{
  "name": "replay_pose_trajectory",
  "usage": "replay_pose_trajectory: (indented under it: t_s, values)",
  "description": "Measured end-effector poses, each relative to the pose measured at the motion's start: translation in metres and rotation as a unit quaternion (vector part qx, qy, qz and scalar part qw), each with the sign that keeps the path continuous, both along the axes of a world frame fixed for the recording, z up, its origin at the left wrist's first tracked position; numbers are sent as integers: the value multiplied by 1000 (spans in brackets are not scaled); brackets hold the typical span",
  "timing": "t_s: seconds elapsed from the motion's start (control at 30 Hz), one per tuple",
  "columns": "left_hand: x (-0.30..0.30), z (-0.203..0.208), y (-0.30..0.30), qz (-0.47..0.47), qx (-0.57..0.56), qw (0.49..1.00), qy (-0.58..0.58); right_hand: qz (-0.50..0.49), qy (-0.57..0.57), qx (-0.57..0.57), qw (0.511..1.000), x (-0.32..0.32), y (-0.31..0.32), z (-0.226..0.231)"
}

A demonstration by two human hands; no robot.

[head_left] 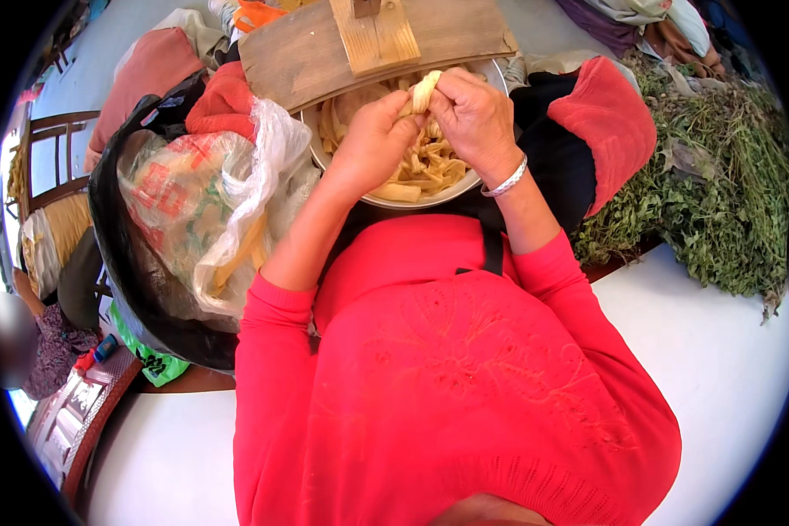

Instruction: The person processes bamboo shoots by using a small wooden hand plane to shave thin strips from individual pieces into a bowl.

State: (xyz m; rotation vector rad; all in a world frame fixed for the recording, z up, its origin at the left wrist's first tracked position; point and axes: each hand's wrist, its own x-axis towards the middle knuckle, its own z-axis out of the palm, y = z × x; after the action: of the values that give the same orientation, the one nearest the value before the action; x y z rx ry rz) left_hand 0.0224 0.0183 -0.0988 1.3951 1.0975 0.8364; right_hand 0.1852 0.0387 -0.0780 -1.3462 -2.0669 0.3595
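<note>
A pale yellow, soft-looking strip (424, 91), folded into a loop, is pinched between my two hands. My left hand (375, 142) grips its lower end, with thumb and fingers pressed together. From the other side, my right hand (477, 118) closes on the same strip; a pale woven band circles that wrist. Both hands are above a round, light-coloured basin (409, 206) at my lap. Many similar yellowish strips (436, 167) lie tangled inside it. What the strips are made of, I cannot tell. My hands hide part of the basin.
A wooden board (294, 61) with a cross-piece (375, 39) overhangs the basin's far side. To the left sits a black bag (105, 219) holding a clear plastic bag (180, 197). Dried green plants (719, 175) are heaped right. Another person (57, 351) is at far left.
</note>
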Motion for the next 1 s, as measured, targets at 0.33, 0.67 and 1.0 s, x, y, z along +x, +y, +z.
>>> replay_pose_trajectory:
  t_s: [0.33,0.67,1.0]
  values:
    - [7,-11,-26,49,309,933,178,109,592,-573,556,11,-34,-46]
    - [19,6,-2,88,107,980,142,19,344,-158,925,-8,-32,-18]
    - [9,18,-66,94,-305,928,-192,-5,378,-130,916,-1,-28,-28]
